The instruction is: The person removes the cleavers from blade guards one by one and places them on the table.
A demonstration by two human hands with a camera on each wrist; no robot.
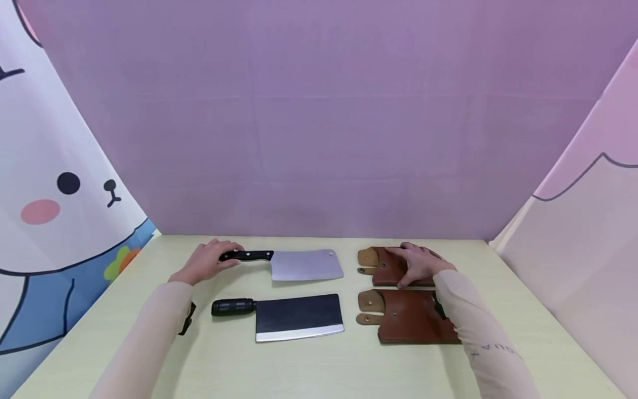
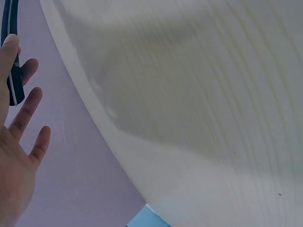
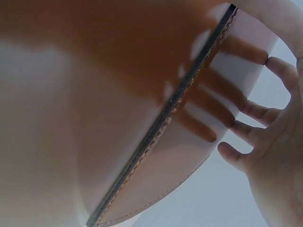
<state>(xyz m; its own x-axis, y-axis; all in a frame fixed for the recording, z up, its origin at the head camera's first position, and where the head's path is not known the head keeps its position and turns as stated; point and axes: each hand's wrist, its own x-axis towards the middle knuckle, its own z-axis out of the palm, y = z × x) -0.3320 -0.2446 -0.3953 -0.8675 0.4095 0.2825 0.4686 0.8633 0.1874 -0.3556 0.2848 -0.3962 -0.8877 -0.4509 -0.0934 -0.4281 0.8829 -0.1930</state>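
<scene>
My left hand (image 1: 206, 263) holds the end of the black riveted handle of a silver cleaver (image 1: 306, 265), thumb and forefinger on either side. In the left wrist view the other fingers stand loosely spread beside the handle (image 2: 15, 85). My right hand (image 1: 418, 261) spans the far brown leather knife sheath (image 1: 382, 272), with fingertips towards its far edge and the thumb at its near edge. The right wrist view shows the fingertips touching the glossy sheath (image 3: 175, 165). The hand and sleeve hide the sheath's right part.
Nearer on the pale table (image 1: 294, 371) lies a dark-bladed cleaver (image 1: 299, 316) with a black round handle. A second brown sheath (image 1: 413, 316) lies beside it at the right, partly under the right forearm. A purple cloth backdrop (image 1: 319, 122) rises behind the table.
</scene>
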